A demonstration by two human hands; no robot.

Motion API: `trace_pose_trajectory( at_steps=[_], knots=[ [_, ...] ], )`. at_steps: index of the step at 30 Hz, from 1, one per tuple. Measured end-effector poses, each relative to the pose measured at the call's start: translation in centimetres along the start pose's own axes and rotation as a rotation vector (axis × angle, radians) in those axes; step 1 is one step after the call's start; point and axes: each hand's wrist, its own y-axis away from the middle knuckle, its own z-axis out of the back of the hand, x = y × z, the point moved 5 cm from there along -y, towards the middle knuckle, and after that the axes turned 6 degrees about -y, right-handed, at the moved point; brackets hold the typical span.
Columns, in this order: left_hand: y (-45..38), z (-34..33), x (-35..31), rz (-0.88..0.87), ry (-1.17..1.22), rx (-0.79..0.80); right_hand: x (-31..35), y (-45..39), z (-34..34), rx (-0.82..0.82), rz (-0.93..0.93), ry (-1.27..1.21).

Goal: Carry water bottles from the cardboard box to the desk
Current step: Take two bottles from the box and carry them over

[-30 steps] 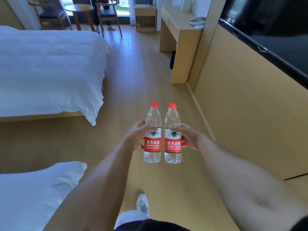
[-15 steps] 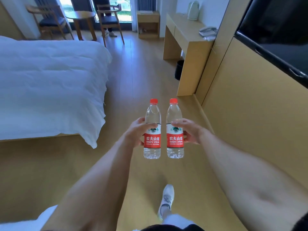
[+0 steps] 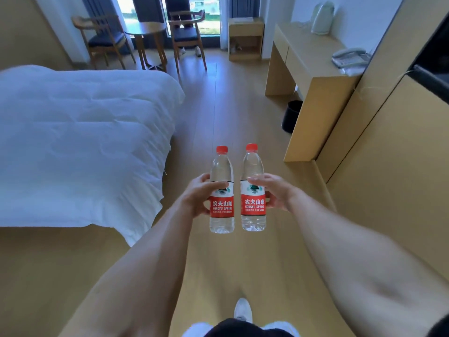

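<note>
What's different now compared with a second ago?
The person has walked forward: the desk looks nearer, and the pillow seen at lower left earlier is out of view. The grip is unchanged: left hand holds the left bottle, right hand the right bottle, both upright, side by side.

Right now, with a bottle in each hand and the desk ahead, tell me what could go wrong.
1. Left hand and right hand each hold a bottle, left bottle and right bottle, mostly by the fingers; either might slip.
2. The bin stands on the floor beside the desk; a foot could catch it.
3. The phone and kettle sit on the desk; set the bottles down away from them.
</note>
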Motion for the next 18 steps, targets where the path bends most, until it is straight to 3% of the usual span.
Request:
trace_pose_trajectory(
  at_steps=[18],
  knots=[
    [-27.8,2.9,-13.2,0.038,-0.038,0.108,14.5,-23.1,7.5,-0.120,-0.037,-0.019]
  ],
)
